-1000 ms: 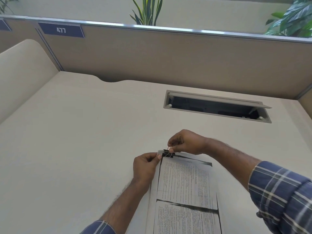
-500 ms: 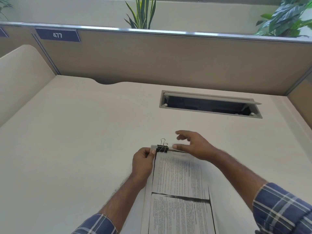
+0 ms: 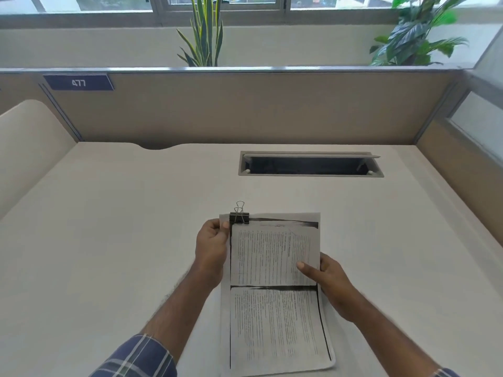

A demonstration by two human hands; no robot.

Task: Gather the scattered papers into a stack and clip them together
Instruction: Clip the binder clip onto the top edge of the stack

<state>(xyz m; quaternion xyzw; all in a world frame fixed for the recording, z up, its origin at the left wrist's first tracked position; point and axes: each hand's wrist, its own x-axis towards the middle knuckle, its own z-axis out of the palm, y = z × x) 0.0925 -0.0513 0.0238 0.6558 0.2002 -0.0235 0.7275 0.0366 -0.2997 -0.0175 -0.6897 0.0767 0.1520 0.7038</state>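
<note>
At the far left a curved cream side panel (image 3: 30, 137) rises beside the desk (image 3: 114, 240), and on the partition (image 3: 245, 104) behind it a blue plate reading 477 (image 3: 79, 83) sits near the top rail; a plaid sleeve (image 3: 136, 357) enters from the lower left, and its left hand (image 3: 212, 248) grips the upper left corner of the paper stack (image 3: 275, 300), thumb on the front face and fingers curled behind the edge; just right of that thumb a black binder clip (image 3: 239, 216) bites the top edge of the stack, its wire loops standing upright above the sheets; the stack itself lies lengthwise over the near middle of the desk, printed face up, its far end lifted between the hands and its near right corner curling; the right hand (image 3: 329, 281) pinches the right edge of the stack about halfway down, thumb on the printed face and fingers underneath; beyond the papers an open cable hatch (image 3: 310, 164) is set into the desk, and behind the partition stand a snake plant (image 3: 204, 36) and, further right, a broad-leafed plant (image 3: 419, 31).
</note>
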